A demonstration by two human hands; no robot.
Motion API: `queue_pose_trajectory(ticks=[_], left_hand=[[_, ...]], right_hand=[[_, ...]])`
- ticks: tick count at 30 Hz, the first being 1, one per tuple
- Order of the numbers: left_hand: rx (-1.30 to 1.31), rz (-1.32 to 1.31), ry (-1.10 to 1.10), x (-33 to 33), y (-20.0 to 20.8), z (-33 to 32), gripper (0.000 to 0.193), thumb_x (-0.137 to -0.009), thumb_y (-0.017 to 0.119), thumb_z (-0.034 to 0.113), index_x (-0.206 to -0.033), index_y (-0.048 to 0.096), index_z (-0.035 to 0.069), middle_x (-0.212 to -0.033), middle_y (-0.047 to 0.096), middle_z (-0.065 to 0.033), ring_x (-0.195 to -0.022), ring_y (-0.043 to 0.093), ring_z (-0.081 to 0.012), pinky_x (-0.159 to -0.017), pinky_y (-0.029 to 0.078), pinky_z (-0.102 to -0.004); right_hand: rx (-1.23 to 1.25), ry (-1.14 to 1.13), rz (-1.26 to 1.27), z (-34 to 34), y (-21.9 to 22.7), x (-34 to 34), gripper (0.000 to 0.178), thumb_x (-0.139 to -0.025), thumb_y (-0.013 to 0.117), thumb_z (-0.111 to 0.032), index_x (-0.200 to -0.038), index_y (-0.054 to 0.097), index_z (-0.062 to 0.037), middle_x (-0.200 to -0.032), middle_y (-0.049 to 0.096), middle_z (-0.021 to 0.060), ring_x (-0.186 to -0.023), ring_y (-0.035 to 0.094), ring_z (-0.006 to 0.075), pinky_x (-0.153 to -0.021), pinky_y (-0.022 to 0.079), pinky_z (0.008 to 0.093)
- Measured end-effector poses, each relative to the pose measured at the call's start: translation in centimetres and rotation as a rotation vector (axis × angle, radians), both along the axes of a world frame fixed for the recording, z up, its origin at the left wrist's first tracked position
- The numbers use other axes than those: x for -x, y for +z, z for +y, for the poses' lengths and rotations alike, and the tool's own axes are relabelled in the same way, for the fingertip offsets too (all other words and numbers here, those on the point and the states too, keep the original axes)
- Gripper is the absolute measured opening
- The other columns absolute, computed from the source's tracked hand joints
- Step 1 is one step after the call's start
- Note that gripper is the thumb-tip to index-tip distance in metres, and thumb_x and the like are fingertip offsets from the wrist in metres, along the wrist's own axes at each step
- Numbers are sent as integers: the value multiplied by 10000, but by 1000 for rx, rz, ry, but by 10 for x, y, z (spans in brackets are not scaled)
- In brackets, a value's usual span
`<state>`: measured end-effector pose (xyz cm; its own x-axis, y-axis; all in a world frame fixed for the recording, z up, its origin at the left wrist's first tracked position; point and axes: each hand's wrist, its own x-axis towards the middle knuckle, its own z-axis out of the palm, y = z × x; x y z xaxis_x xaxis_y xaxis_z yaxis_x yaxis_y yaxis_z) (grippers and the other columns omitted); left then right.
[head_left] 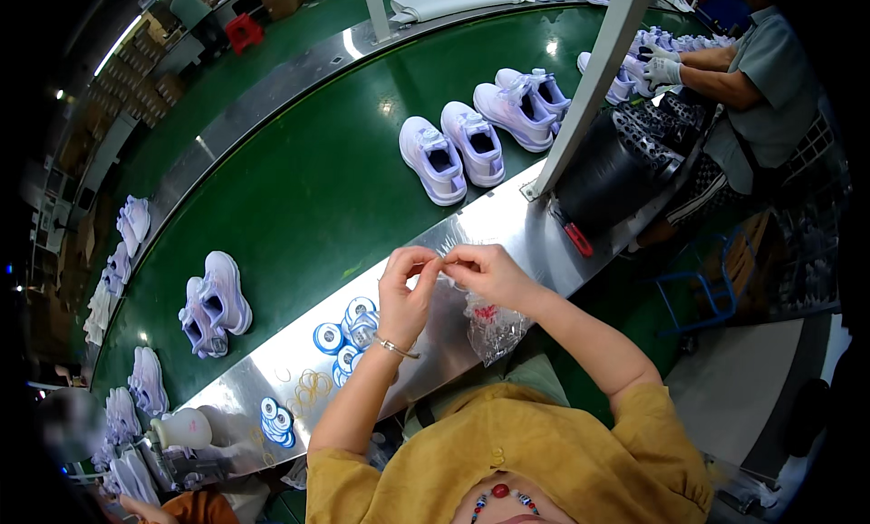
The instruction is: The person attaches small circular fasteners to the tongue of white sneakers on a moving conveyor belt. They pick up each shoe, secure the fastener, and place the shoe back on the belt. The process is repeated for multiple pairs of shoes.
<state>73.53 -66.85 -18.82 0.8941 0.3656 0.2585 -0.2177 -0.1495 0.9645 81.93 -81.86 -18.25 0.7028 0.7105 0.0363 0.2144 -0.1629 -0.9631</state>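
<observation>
My left hand point(406, 287) and my right hand point(488, 272) meet fingertip to fingertip above the metal ledge point(535, 243). Both are closed in a pinch, and what sits between the fingers is too small to make out. Thin whitish strands point(448, 243) show just beyond the fingertips. Beneath my right wrist lies a clear plastic bag point(497, 332) with some red bits inside. Several round blue-and-white tags point(330, 337) are heaped beside my left wrist. Further left are more round tags point(275, 423) and a tangle of yellowish rubber bands point(310, 392).
Pale lilac sneakers point(431, 160) stand on the green conveyor belt point(308, 189), with another pair point(214, 305) at left. A white post point(589, 89) rises from the ledge. At right, a gloved co-worker point(770, 80) handles shoes. A red-handled tool point(576, 238) hangs beside the post.
</observation>
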Motion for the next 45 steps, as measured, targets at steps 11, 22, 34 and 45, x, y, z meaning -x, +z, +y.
queue_pose_trajectory(ticks=[11,22,34,45], left_hand=[[499,249,99,-141,-39,-9,232,-830,697,42,-1004,561,-32,-901,645,-84,-771,643,-142,-666,527,-240],[448,120,212,-146,-59,-12,167,-829,701,19,-946,598,-40,-847,660,-81,-738,657,-140,-646,519,-232],[490,194,163,-140,-60,-1,125,-856,684,36,-942,629,-36,-850,686,-90,-743,666,-137,-646,516,-220],[385,214,131,-127,-56,16,82,-892,653,87,-932,635,18,-848,689,-52,-766,668,-117,-607,493,-206]], right_hand=[[190,-355,-695,-7,-9,-93,100,-861,592,-139,-862,622,-44,-829,653,146,-761,632,357,-660,493,444],[383,-313,-898,1,-25,-112,40,-821,568,-97,-816,591,-64,-747,600,130,-709,639,334,-603,507,443],[452,-228,-1068,12,-27,-121,56,-761,592,-69,-817,591,-74,-767,586,120,-698,653,298,-559,514,398],[388,-83,-826,27,-25,-120,146,-845,544,-77,-981,594,-54,-866,626,179,-769,645,377,-663,515,470]])
